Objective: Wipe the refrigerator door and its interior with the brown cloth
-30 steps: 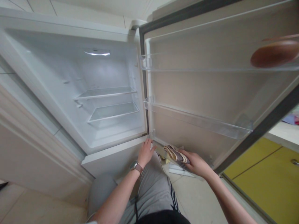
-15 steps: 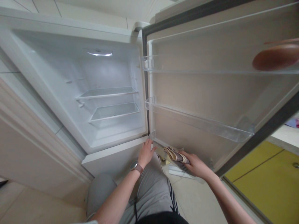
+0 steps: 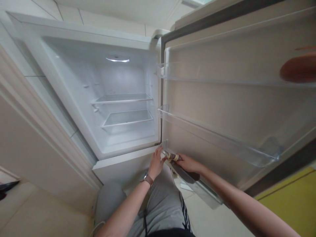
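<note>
My right hand (image 3: 189,163) is closed round a folded patterned cloth (image 3: 174,157), brown and cream. The cloth lies at the hinge end of the lowest clear door shelf (image 3: 206,191), low on the open fridge door (image 3: 222,108). My left hand (image 3: 156,164), with a watch on its wrist, grips that same end of the shelf between thumb and fingers. The two hands are close together, and part of the shelf is hidden under my right hand and forearm.
To the left is the lit fridge compartment (image 3: 125,77) with two glass shelves (image 3: 128,117). Two more clear shelves, the middle one (image 3: 217,135) among them, cross the door above my hands. A yellow cabinet (image 3: 291,200) stands at right. My knees are below.
My right hand has moved left with the cloth, from the middle of the lowest door shelf to its hinge end, beside my left hand. The view has shifted slightly.
</note>
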`<state>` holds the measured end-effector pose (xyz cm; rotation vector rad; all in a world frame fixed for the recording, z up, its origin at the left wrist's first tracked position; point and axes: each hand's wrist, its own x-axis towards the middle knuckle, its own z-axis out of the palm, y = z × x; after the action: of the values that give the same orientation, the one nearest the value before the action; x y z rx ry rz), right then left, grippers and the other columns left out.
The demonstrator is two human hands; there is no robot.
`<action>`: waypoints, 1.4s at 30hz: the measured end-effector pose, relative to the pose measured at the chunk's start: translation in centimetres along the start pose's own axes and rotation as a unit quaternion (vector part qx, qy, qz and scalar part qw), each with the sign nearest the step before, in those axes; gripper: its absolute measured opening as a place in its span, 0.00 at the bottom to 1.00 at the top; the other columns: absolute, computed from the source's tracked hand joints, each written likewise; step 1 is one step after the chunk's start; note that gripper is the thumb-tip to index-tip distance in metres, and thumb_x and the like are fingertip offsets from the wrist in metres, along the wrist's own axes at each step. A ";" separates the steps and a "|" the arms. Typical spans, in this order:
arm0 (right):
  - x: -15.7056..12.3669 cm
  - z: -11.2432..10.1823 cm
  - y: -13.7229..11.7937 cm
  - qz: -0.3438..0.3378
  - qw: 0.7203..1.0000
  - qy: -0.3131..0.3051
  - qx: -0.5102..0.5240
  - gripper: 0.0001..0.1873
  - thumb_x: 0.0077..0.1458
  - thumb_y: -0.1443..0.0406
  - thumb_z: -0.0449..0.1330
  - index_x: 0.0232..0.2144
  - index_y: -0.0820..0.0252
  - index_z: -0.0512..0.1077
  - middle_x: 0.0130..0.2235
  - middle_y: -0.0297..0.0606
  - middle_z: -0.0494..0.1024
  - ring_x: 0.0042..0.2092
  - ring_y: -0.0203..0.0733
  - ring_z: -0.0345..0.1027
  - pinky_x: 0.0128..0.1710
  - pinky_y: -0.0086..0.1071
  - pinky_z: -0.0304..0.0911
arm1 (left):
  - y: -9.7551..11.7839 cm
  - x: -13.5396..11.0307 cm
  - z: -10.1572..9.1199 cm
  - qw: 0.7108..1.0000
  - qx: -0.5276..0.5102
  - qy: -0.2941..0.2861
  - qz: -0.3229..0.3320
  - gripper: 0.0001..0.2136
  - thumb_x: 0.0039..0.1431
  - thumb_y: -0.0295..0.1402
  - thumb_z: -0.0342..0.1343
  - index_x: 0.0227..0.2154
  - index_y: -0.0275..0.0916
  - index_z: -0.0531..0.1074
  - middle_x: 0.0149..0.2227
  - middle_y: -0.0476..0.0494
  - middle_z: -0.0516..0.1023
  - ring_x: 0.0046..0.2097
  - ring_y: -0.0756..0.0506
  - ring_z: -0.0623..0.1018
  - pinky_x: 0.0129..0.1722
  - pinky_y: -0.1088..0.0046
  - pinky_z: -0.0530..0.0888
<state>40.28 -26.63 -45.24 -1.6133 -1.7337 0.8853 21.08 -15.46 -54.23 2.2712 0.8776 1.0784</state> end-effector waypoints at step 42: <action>-17.6 -5.0 -3.9 0.007 0.988 -0.070 -0.136 0.23 0.70 0.59 0.54 0.63 0.46 0.74 0.62 0.41 0.76 0.61 0.51 0.73 0.61 0.41 0.68 | 1.1 0.5 -1.4 0.993 0.004 -0.053 -0.102 0.19 0.67 0.32 0.59 0.58 0.42 0.67 0.74 0.33 0.50 0.67 0.32 0.70 0.65 0.48 0.70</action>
<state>43.32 -43.97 -38.91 -1.7739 -2.0141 0.8138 20.57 -15.62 -52.43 2.1674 1.0468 0.8584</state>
